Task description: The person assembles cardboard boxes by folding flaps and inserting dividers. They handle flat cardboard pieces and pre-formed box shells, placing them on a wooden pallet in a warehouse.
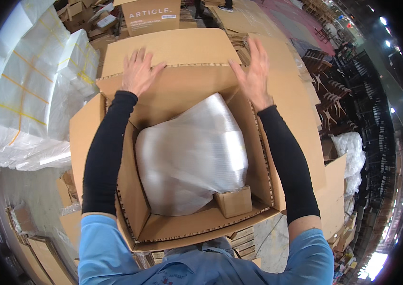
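Note:
An open cardboard box [177, 232] stands right in front of me, its flaps folded outward. Inside lies a bulky item in clear bubble wrap [192, 156], its shape blurred by the wrapping. Tucked into the near right corner is a small brown carton [235, 201]. My left hand [139, 71] is at the far flap [177, 47], fingers spread and holding nothing. Over the box's far right corner, my right hand [254, 73] is raised with fingers stretched and thumb apart, also holding nothing. Whether either palm touches the cardboard, I cannot tell.
Large plastic-wrapped white blocks with yellow tape [25, 95] stand at the left. Another printed carton [149, 21] sits beyond the far flap. Stacked wooden chair frames [330, 95] and clear plastic bags [349, 156] are on the right. A wooden pallet [243, 244] shows below the box.

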Demonstrator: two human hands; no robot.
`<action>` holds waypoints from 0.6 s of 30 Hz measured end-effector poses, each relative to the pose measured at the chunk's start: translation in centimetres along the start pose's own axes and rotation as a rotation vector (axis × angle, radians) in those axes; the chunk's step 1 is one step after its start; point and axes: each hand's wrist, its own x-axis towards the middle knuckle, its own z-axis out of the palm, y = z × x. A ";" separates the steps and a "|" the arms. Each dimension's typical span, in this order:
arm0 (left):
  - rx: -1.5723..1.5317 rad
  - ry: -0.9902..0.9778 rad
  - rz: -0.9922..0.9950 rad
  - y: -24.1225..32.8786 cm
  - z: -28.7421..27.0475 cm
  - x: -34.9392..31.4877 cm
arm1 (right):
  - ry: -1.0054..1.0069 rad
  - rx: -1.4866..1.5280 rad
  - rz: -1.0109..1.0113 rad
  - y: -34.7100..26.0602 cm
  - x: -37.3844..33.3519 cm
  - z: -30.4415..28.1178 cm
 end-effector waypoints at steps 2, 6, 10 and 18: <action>-0.019 -0.140 -0.080 2.0 3.3 -1.4 | -0.057 -0.043 -0.026 0.8 0.5 0.9; -0.030 -0.111 -0.043 3.4 5.2 -1.3 | -0.574 -0.284 -0.191 2.2 -7.5 6.6; -0.070 -0.163 -0.087 2.7 6.9 -1.6 | -0.414 -0.542 -0.171 1.2 -9.7 10.5; 0.156 -0.043 0.074 0.8 10.4 -6.7 | -0.533 -0.446 -0.360 5.3 -9.0 11.8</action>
